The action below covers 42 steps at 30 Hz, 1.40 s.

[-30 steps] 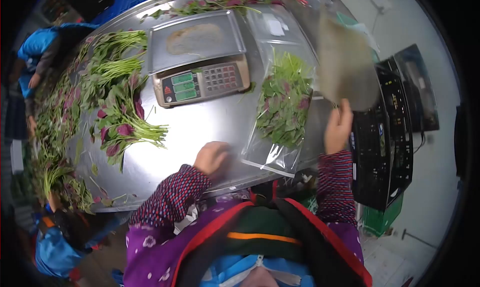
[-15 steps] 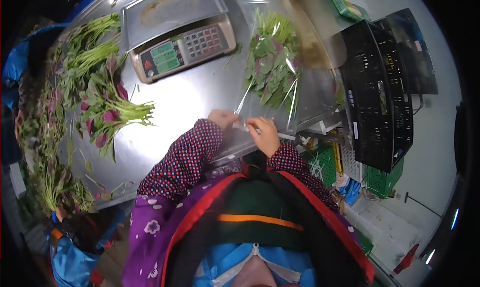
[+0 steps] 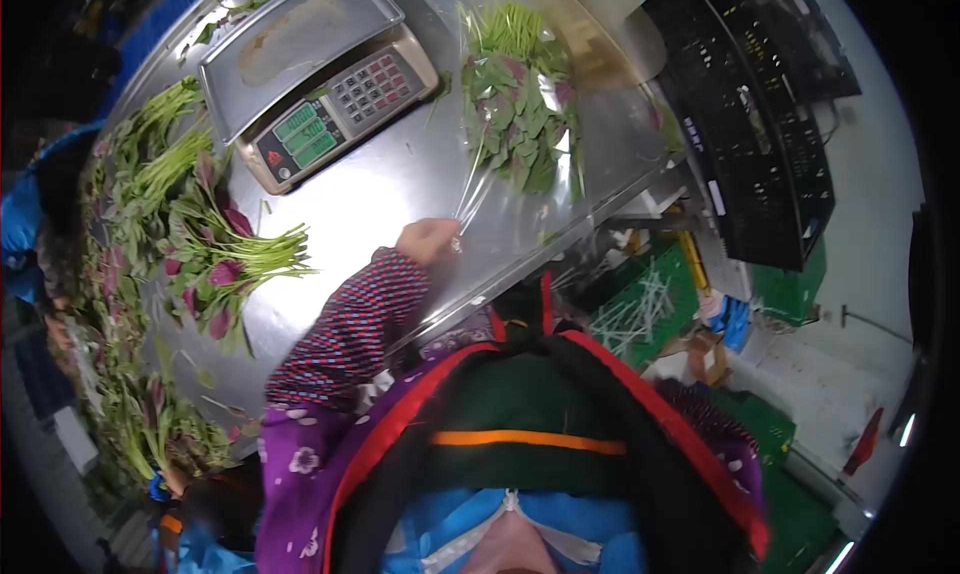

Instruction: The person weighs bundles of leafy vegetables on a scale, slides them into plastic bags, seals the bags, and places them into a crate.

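A clear plastic bag (image 3: pixel 478 189) holds a bunch of green and purple leaves (image 3: pixel 520 114), stems pointing away, on the metal table. My left hand (image 3: pixel 430 242) is closed on the bag's gathered near end. My right hand is out of sight; only its dotted sleeve (image 3: pixel 705 414) shows low at the right. Left of the bag stands a scale (image 3: pixel 340 109) with a lit display and a bare, stained tray. An unbagged bunch of leafy stems (image 3: pixel 235 259) lies left of my left hand.
More leafy stems (image 3: pixel 115 264) cover the left side of the metal table (image 3: pixel 350 199). Co-workers' hands are at the left edge and lower left. Black crates (image 3: pixel 745 124) stand at the right. Below the table edge, a green basket (image 3: pixel 645 304) holds thin white strips.
My hands came together at the bag's near end, which got gathered. My right hand then left it and went out of view at the lower right. The view has shifted and turned.
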{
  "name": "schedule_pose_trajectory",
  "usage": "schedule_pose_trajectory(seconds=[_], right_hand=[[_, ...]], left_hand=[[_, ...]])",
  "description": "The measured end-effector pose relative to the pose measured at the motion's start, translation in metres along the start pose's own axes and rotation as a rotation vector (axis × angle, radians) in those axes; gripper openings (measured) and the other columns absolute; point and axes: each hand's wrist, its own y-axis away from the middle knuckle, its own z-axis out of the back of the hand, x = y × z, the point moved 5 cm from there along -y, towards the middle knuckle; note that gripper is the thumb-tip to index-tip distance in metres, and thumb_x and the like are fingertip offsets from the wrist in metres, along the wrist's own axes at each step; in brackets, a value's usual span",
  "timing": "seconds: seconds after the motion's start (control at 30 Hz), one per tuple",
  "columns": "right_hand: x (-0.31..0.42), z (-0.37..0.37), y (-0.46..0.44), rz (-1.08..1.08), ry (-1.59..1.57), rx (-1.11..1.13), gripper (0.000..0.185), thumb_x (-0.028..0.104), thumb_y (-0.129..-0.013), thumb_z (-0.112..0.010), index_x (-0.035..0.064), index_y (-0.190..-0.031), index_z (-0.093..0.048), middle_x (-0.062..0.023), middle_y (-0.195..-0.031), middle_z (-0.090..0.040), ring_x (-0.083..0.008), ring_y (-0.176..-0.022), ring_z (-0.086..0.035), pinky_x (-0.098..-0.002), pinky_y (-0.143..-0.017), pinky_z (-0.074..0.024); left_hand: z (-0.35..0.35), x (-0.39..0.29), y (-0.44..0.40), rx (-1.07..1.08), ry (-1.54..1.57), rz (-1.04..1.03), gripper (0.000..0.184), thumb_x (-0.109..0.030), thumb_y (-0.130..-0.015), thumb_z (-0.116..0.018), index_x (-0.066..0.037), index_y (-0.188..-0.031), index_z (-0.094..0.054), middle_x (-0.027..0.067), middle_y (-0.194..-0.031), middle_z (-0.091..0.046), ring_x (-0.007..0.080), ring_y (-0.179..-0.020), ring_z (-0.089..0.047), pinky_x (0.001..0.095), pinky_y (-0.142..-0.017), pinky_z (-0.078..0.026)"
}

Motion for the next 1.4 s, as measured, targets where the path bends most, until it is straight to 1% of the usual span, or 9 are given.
schedule_pose_trajectory(seconds=[0.2,0.3,0.47,0.57,0.8,1.0,1.1,1.2,1.4], right_hand=[[-0.086,0.054,0.008,-0.445,-0.22,0.118,0.016,0.014,-0.082,-0.049,0.0056,-0.092,-0.056,-0.0158,-0.094,-0.056,-0.0354,-0.083,-0.054,-0.0409,-0.069,-0.0438],[-0.024,0.247,-0.133,0.077,-0.108,-0.763,0.02,0.009,-0.076,-0.053,0.0029,-0.095,-0.054,-0.0156,-0.103,-0.055,-0.033,-0.093,-0.054,-0.0392,-0.079,-0.0433],[0.025,0.287,-0.177,0.592,-0.046,-0.748,0.017,0.01,-0.084,-0.048,0.0009,-0.097,-0.053,-0.0156,-0.107,-0.055,-0.0296,-0.098,-0.054,-0.0385,-0.09,-0.0379],[0.026,0.266,-0.153,0.178,-1.033,-0.916,0.018,0.014,-0.091,-0.04,0.0001,-0.094,-0.052,-0.0144,-0.104,-0.058,-0.0216,-0.1,-0.055,-0.0327,-0.09,-0.0377],[0.043,0.163,-0.166,-0.525,-1.143,-0.94,0.032,0.027,-0.091,-0.046,0.0006,-0.073,-0.05,-0.0062,-0.052,-0.042,-0.0149,-0.049,-0.042,-0.0304,-0.051,-0.038],[0.036,0.159,-0.126,-0.478,-0.9,-0.822,0.02,0.013,-0.082,-0.058,0.0023,-0.099,-0.056,-0.0135,-0.093,-0.051,-0.0229,-0.064,-0.053,-0.0319,-0.058,-0.0437],[0.057,0.181,-0.106,-0.144,-0.374,-0.916,0.051,0.003,-0.07,-0.064,0.0132,-0.117,-0.051,-0.017,-0.122,-0.037,-0.031,-0.096,-0.049,-0.0354,-0.081,-0.0434],[0.073,0.182,-0.128,0.03,-0.305,-0.873,0.053,0.004,-0.064,-0.063,0.0172,-0.114,-0.056,-0.016,-0.123,-0.038,-0.0337,-0.11,-0.039,-0.0419,-0.094,-0.0336],[0.045,0.366,-0.056,0.05,-0.795,-1.143,0.04,0.005,-0.067,-0.06,0.0103,-0.107,-0.06,-0.0137,-0.118,-0.049,-0.0277,-0.115,-0.04,-0.0359,-0.097,-0.0313]], left_hand=[[-0.008,-0.095,0.033,-0.24,-1.371,-1.183,0.036,-0.009,-0.071,-0.05,-0.01,-0.107,-0.053,0.0073,-0.107,-0.052,0.0247,-0.103,-0.048,0.0394,-0.091,-0.036],[-0.035,-0.084,0.002,-0.164,-1.359,-1.287,0.034,-0.01,-0.072,-0.049,-0.012,-0.105,-0.053,0.007,-0.109,-0.052,0.0249,-0.108,-0.046,0.041,-0.092,-0.035],[-0.04,-0.107,0.007,-0.117,-1.188,-1.104,0.022,-0.002,-0.072,-0.058,-0.012,-0.092,-0.054,0.0017,-0.102,-0.059,0.0235,-0.112,-0.047,0.0389,-0.093,-0.03],[-0.02,-0.121,0.037,-0.354,-0.751,-1.007,0.01,-0.008,-0.083,-0.049,-0.006,-0.092,-0.053,0.0103,-0.092,-0.061,0.0251,-0.094,-0.056,0.0375,-0.087,-0.038],[-0.007,0.011,0.027,-0.593,-0.361,-0.114,0.031,-0.029,-0.09,-0.045,-0.001,-0.08,-0.054,0.0121,-0.061,-0.053,0.0199,-0.054,-0.052,0.0324,-0.052,-0.041],[0.007,-0.026,0.036,-0.56,-0.87,-0.218,0.023,-0.02,-0.082,-0.057,-0.005,-0.099,-0.054,0.0149,-0.078,-0.06,0.0319,-0.072,-0.059,0.0366,-0.063,-0.046],[-0.007,-0.052,0.075,-0.467,-1.441,-0.982,0.053,-0.013,-0.068,-0.064,-0.015,-0.118,-0.048,0.0098,-0.121,-0.047,0.0291,-0.109,-0.047,0.0416,-0.086,-0.039],[-0.027,-0.031,0.062,-0.092,-1.512,-0.982,0.064,-0.012,-0.061,-0.067,-0.018,-0.121,-0.047,0.0065,-0.126,-0.044,0.0283,-0.115,-0.04,0.0469,-0.094,-0.028],[-0.069,-0.213,0.106,-0.303,-0.632,-1.201,0.025,0.006,-0.071,-0.05,0.0,-0.094,-0.057,0.0168,-0.095,-0.061,0.0236,-0.085,-0.058,0.0304,-0.071,-0.044]])
